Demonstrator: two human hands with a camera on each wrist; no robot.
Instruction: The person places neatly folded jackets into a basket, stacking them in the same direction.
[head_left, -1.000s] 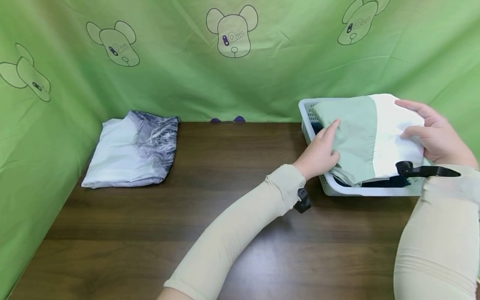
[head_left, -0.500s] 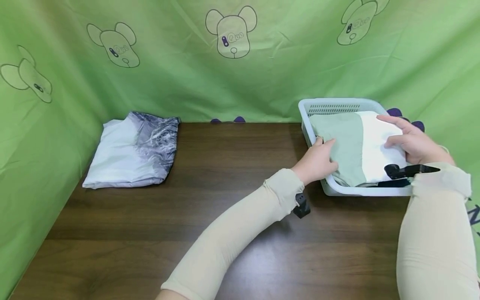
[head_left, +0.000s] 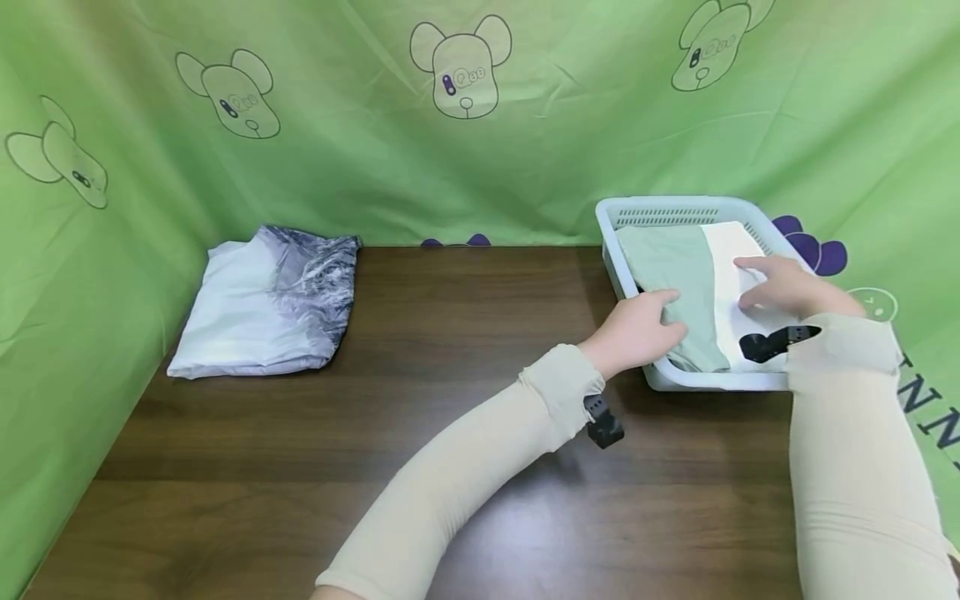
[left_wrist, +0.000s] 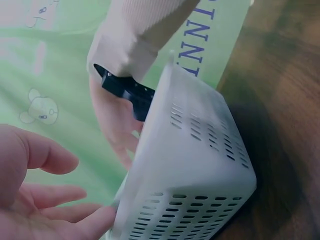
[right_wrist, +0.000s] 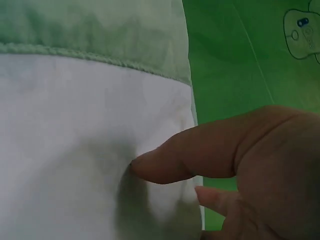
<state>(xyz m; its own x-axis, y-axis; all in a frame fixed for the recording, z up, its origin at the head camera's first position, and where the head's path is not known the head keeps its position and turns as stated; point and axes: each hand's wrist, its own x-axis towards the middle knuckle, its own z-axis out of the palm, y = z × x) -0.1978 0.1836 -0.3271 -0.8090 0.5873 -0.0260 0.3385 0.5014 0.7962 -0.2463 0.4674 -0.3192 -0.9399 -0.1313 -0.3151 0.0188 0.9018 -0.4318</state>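
Note:
A folded garment, sage green on its left and white on its right (head_left: 678, 258), lies in a light-blue perforated basket (head_left: 663, 204) at the back right of the table. My left hand (head_left: 633, 333) is at the basket's near-left side. In the left wrist view, the left thumb and fingers (left_wrist: 60, 157) are spread apart, and one fingertip meets the basket's rim. My right hand (head_left: 791, 287) rests on the white part, thumb and index finger extended. The right wrist view shows the thumb (right_wrist: 175, 155) on the white cloth; the other fingers are partly hidden behind the cloth's edge.
A folded white and grey-patterned garment (head_left: 266, 304) lies at the back left of the dark wooden table (head_left: 300, 450). A green curtain (head_left: 540, 150) with mouse drawings stands along the back and sides. Black cameras sit on both wrists.
The green and white garment has gone down and left into the basket, baring its back rim. My right hand has moved left and down with it. The left hand has stayed near the basket's left side.

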